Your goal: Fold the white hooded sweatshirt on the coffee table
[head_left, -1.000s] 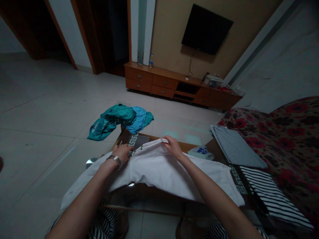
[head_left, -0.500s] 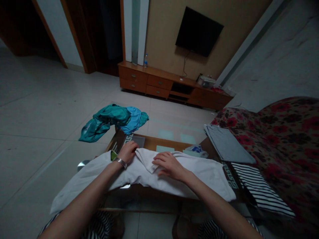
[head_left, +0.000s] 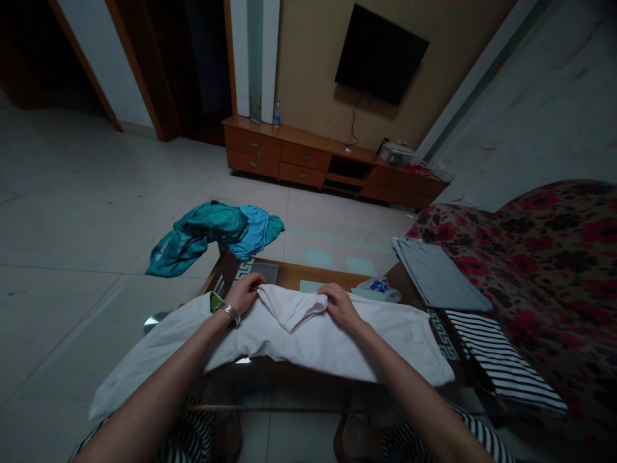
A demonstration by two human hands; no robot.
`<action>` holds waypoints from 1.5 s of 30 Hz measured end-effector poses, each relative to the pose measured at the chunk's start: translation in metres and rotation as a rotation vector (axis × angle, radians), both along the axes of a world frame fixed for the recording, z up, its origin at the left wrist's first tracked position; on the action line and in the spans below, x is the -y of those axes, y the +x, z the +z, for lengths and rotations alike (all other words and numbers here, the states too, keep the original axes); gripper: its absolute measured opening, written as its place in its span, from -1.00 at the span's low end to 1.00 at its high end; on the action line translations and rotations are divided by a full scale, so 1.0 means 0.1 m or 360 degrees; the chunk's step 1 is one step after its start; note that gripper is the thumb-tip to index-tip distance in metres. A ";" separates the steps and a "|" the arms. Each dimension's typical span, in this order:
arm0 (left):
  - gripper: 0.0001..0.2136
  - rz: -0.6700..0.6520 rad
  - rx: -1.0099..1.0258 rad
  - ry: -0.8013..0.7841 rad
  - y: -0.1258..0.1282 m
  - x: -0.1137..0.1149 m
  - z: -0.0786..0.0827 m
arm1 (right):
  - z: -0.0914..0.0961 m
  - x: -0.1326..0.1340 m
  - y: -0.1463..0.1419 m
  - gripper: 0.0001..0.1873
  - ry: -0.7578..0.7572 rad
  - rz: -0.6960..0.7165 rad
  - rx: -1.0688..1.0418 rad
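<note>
White trousers (head_left: 308,337) lie spread across a low glass-topped table, one leg stretching to the left and hanging past the edge, the other to the right. At the far edge of the cloth my left hand (head_left: 245,294), with a silver bracelet at its wrist, is closed on the trousers. My right hand (head_left: 341,305) pinches another part of that edge. Between the two hands the fabric forms a loose V-shaped flap. Both sets of fingertips are partly hidden. A small green patch (head_left: 215,301) shows beside my left wrist.
Teal and blue clothes (head_left: 212,225) are heaped at the table's far left corner. Folded grey cloth (head_left: 441,273) and striped cloth (head_left: 504,360) lie to the right, next to a floral-covered sofa (head_left: 544,244). A plastic bag (head_left: 380,287) sits beyond the trousers. Farther off stands a wooden cabinet (head_left: 303,154).
My right hand has moved slightly away from me and right, from resting with spread fingers on the trousers to pinching their edge. The flap is drawn wider; my left hand keeps its hold.
</note>
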State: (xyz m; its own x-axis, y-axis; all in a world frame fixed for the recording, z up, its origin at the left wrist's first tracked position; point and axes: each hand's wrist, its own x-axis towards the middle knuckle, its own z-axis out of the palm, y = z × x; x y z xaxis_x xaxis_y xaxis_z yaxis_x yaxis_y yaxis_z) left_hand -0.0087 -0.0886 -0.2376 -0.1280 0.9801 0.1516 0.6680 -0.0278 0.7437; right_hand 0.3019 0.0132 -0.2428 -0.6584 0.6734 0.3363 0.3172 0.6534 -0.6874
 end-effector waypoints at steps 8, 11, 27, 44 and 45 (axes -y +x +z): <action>-0.77 0.0014 -0.0222 0.0050 -0.04 -0.03 -0.08 | -0.32 -0.29 0.07 -0.77 -0.0182 -0.0334 -0.0304; -0.74 -0.0028 -0.0394 -0.0012 -0.05 -0.02 -0.06 | -0.31 -0.38 0.24 -0.75 -0.0119 -0.0439 -0.0135; -0.71 -0.0221 -0.0414 0.0048 -0.06 0.03 0.01 | 0.35 0.84 -0.52 -0.77 0.0652 0.0290 0.0638; -0.65 -0.0287 -0.1003 0.0143 0.41 0.25 0.33 | 0.78 0.90 -0.48 -0.73 0.0456 -0.0164 0.0916; -0.65 -0.0333 -0.1019 0.0147 0.49 0.28 0.30 | 0.74 0.89 -0.51 -0.71 0.0485 -0.0217 0.0910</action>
